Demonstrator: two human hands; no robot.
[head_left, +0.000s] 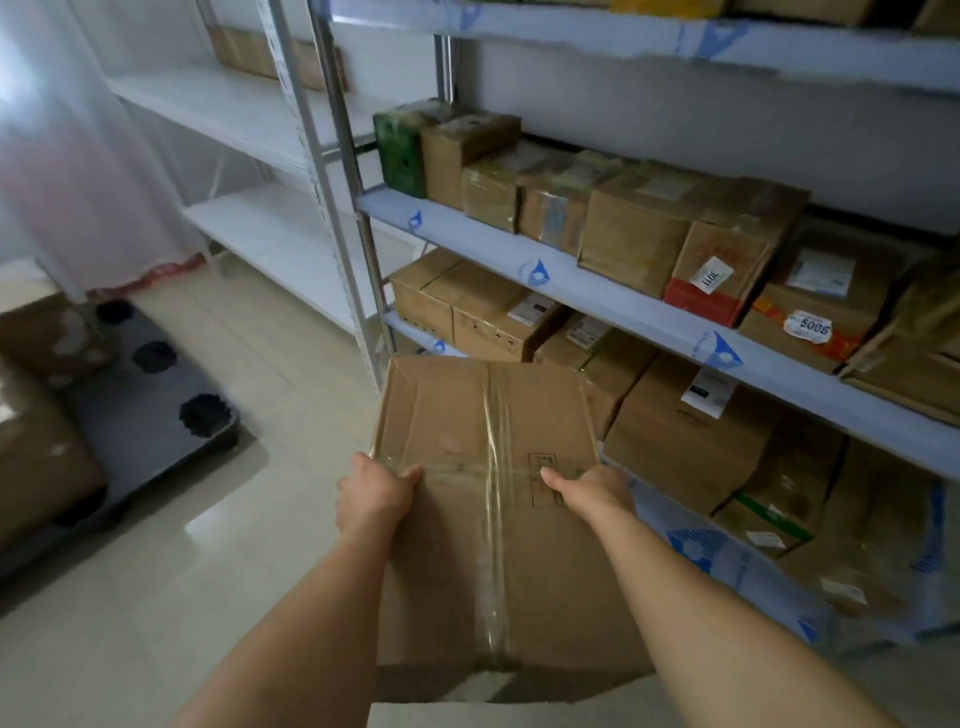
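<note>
I hold a brown cardboard box (483, 415), sealed along its middle with clear tape, in front of me above the floor. My left hand (373, 493) grips its left side with the thumb over the top face. On the right side my right hand (592, 491) grips it the same way, thumb lying on the top face. The box's far edge is close to the lower shelves of a metal rack (613, 301).
The rack on the right is packed with several cardboard boxes (639, 234) on each level. A white shelving unit (249, 119) stands further back left. On the left floor a dark pallet (140, 400) carries large boxes (36, 447). Tiled floor (197, 545) lies between.
</note>
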